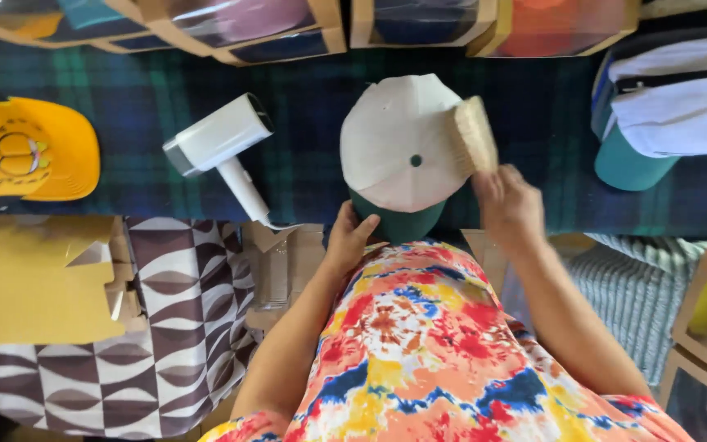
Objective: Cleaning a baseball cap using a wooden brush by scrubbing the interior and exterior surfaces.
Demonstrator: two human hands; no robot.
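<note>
A cream cap with a green brim [398, 143] rests on a dark green and blue plaid cloth [312, 147]. My left hand [349, 237] grips the cap's green brim at the near edge. Held in my right hand [509, 205] is a pale bristle brush [474, 135], pressed against the cap's right side. The brush looks slightly blurred. My colourful tie-dye top fills the bottom of the view.
A white hair dryer [221, 147] lies left of the cap. A yellow cap [26, 151] sits at far left, stacked white caps [673, 106] at far right. Window boxes [419, 20] line the far edge. A yellow cardboard piece [34, 278] lies on patterned fabric.
</note>
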